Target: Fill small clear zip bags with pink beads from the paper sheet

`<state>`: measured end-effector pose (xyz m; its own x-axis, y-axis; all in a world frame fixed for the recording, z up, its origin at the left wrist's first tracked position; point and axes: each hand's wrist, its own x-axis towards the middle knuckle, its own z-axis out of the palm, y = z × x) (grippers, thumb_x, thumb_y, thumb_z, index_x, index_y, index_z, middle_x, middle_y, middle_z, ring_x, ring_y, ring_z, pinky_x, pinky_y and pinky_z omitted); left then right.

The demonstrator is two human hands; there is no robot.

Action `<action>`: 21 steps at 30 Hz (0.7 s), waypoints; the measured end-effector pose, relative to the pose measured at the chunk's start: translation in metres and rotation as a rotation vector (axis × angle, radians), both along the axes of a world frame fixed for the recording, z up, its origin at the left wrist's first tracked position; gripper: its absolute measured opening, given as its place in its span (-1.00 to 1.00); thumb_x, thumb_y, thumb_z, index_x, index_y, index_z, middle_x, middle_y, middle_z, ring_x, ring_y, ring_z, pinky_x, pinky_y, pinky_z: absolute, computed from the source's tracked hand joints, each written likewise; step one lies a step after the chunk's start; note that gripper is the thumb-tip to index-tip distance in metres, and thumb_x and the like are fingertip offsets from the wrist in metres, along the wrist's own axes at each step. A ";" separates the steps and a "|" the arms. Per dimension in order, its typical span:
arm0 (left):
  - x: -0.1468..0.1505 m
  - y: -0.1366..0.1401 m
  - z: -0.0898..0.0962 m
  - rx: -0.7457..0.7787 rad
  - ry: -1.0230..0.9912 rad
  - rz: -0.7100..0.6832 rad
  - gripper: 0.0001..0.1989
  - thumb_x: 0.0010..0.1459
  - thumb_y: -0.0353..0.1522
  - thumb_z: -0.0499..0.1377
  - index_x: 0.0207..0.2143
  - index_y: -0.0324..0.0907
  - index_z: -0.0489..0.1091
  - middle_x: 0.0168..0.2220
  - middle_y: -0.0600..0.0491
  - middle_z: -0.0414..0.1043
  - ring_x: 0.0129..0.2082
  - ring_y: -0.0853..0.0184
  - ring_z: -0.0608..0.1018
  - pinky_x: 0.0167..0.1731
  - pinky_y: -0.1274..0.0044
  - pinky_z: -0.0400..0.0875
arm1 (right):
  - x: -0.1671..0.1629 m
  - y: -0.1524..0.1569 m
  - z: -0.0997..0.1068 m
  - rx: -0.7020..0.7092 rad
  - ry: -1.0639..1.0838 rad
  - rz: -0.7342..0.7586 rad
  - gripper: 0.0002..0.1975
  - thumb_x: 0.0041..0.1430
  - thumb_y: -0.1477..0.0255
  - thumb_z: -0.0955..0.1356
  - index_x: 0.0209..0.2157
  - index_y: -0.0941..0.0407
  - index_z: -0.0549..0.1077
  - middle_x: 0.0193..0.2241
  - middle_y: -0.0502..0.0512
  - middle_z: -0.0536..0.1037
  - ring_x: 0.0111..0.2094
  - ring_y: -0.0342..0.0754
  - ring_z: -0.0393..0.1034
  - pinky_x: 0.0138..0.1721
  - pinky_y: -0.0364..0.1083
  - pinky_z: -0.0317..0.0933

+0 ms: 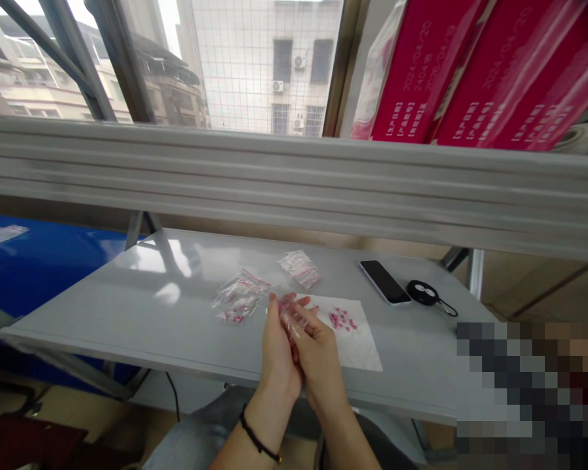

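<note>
My left hand (278, 349) and my right hand (318, 343) are close together above the table's front part. Between them is a small clear plastic bag (294, 318), its film wrapped by my fingers; what is inside it is hard to make out. Just right of my right hand, small pink pieces (342, 319) lie scattered on a white sheet of paper (367, 349). To the left of my hands rests a pile of clear zip bags (242, 289), with pink pieces showing at its lower end. Behind my hands lies a stack of flat zip bags (300, 268) with red seal lines.
A phone (385, 282) and a round black case with a strap (423, 292) lie on the right of the grey table (176, 320). A metal shelf beam (274, 176) crosses above, carrying red boxes (431, 72). A blurred patch covers the lower right.
</note>
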<state>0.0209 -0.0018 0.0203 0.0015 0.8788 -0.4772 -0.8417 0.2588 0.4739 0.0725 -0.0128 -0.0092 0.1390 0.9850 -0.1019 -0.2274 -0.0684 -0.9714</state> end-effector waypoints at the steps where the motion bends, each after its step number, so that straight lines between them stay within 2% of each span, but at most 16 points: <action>1: 0.001 0.000 -0.001 0.000 0.014 0.006 -0.56 0.28 -0.03 0.12 -0.13 -0.24 0.47 -0.23 -0.08 0.60 -0.47 0.33 0.61 -0.55 0.60 0.42 | -0.003 0.000 -0.001 0.012 0.000 -0.021 -0.53 0.09 0.26 0.47 0.04 0.13 0.58 -0.44 0.05 0.64 -0.46 -0.09 0.45 -0.40 -0.14 0.32; 3: 0.001 0.000 -0.004 -0.005 0.034 0.007 -0.51 0.25 0.00 0.14 -0.18 -0.27 0.48 -0.27 -0.09 0.60 -0.44 0.29 0.63 -0.44 0.54 0.50 | -0.008 0.000 -0.003 0.042 -0.007 -0.053 -0.54 0.08 0.28 0.48 0.02 0.11 0.59 -0.17 0.14 0.68 -0.18 0.03 0.53 -0.12 -0.06 0.38; 5: 0.002 0.001 -0.008 -0.023 0.040 -0.005 -0.46 0.20 0.04 0.17 -0.21 -0.30 0.49 -0.34 -0.09 0.59 -0.44 0.26 0.63 -0.37 0.50 0.53 | -0.010 0.000 -0.005 0.052 -0.014 -0.060 -0.54 0.08 0.26 0.47 0.02 0.11 0.59 -0.05 0.17 0.65 -0.06 0.11 0.53 0.00 0.01 0.36; 9: 0.002 0.002 -0.015 -0.034 0.077 -0.030 -0.39 0.16 0.09 0.18 -0.21 -0.34 0.51 -0.42 -0.08 0.56 -0.43 0.21 0.63 -0.33 0.49 0.54 | -0.010 -0.001 -0.007 0.060 -0.018 -0.082 -0.49 0.06 0.23 0.48 0.05 0.12 0.57 0.03 0.20 0.61 0.01 0.18 0.51 0.07 0.08 0.35; 14: 0.001 -0.001 -0.014 0.009 0.140 -0.075 -0.28 0.20 0.13 0.09 -0.12 -0.41 0.52 -0.41 -0.13 0.59 -0.37 0.17 0.65 -0.30 0.47 0.53 | -0.010 -0.003 -0.008 0.104 -0.041 -0.140 -0.51 0.10 0.21 0.47 0.07 0.08 0.56 0.09 0.18 0.56 0.12 0.19 0.44 0.18 0.13 0.24; 21: 0.000 -0.006 -0.001 0.088 0.317 -0.124 -0.30 0.24 0.12 0.03 -0.12 -0.37 0.54 -0.38 -0.16 0.63 -0.34 0.13 0.67 -0.27 0.43 0.52 | -0.012 -0.007 -0.012 0.120 0.024 -0.208 -0.46 0.12 0.22 0.47 0.12 0.09 0.51 0.01 0.18 0.62 0.00 0.17 0.51 0.03 0.08 0.37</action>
